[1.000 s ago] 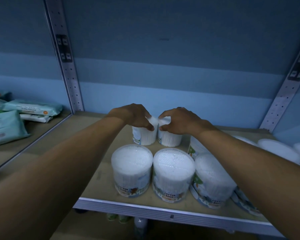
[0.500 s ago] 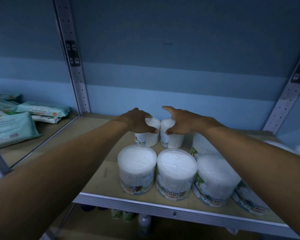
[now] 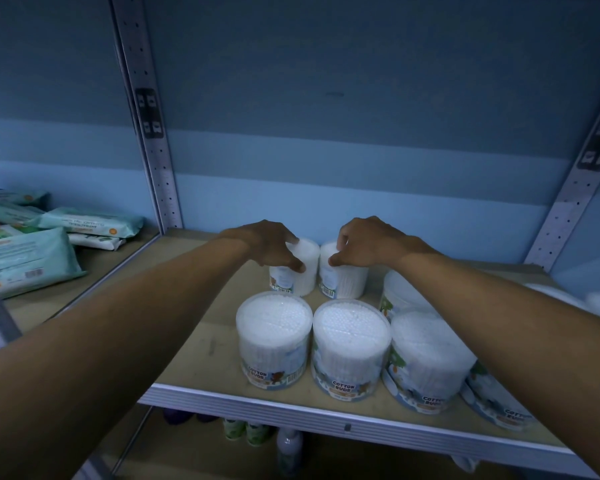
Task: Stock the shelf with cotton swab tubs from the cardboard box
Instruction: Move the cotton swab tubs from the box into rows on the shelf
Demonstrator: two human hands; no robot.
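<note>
Centre frame, back of shelf [image 3: 201,344]: left hand [image 3: 267,242] grips one tub [image 3: 303,271] from above, right hand [image 3: 368,242] grips its neighbour [image 3: 343,280] (tubs just beside each other, upright).

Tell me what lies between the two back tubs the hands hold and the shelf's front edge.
In the head view, two front cotton bud tubs stand there upright, side by side, on the shelf.

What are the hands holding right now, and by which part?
Each holds one back-row tub by its top rim: the left hand grips the left rear tub, the right hand the right rear tub, both standing on the shelf.
</note>
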